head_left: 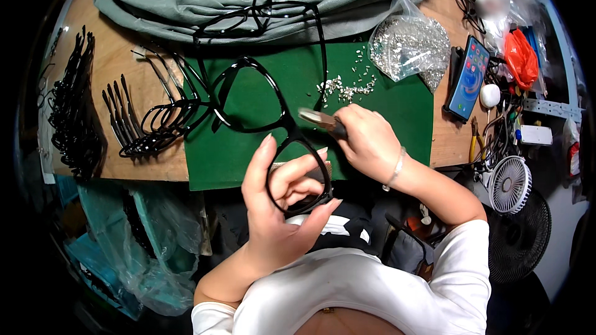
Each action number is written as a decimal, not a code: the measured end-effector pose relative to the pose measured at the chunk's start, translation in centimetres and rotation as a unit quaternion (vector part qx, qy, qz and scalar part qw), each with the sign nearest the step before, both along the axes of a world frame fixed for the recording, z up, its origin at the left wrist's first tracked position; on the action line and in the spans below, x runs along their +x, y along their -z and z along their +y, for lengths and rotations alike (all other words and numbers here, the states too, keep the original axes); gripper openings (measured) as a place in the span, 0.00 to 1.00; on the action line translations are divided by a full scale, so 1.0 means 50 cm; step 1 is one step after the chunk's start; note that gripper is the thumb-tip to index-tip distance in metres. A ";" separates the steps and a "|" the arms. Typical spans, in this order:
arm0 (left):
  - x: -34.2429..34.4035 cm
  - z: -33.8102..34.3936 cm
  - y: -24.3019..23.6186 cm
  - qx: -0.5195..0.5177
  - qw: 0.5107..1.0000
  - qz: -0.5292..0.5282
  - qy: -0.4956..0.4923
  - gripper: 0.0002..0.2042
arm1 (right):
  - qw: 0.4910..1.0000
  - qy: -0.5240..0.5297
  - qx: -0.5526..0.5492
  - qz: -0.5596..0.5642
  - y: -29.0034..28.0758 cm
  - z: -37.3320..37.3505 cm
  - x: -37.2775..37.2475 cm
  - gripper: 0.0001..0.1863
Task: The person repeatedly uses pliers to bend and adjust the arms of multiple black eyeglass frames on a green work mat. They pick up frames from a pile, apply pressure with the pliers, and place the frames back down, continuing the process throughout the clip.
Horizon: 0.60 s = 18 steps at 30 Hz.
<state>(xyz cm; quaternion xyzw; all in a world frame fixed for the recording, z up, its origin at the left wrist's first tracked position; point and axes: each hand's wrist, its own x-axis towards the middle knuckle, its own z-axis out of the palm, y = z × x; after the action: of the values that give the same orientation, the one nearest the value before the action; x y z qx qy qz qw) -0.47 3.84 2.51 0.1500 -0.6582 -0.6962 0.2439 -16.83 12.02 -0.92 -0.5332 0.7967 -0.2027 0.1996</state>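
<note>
In my left hand is a black eyeglass frame, held by one rim with my fingers through and around it. The frame is tilted, its other rim pointing up and left over the green mat. My right hand is closed around pliers, their metal jaws just right of the frame's bridge; whether they touch it I cannot tell. Small silvery metal pieces lie scattered on the mat beyond my right hand. A clear plastic bag full of similar pieces lies behind them.
Stacked black eyeglass frames and a dense pile of them stand at left. More frames rest by grey-green cloth at the back. On the right are a phone, yellow-handled pliers, cables and a small white fan.
</note>
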 end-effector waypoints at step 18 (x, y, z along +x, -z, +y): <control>-0.041 0.013 -0.010 -0.033 0.998 -0.044 -0.035 0.43 | 0.745 0.176 -0.032 -0.642 -0.145 0.026 0.031 0.09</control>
<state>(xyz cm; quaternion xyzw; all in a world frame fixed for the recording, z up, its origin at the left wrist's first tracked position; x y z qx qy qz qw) -2.52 4.50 3.01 0.1957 -0.6850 -0.6581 0.2438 -15.30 13.33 6.31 -0.1331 0.5532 -0.5538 0.6079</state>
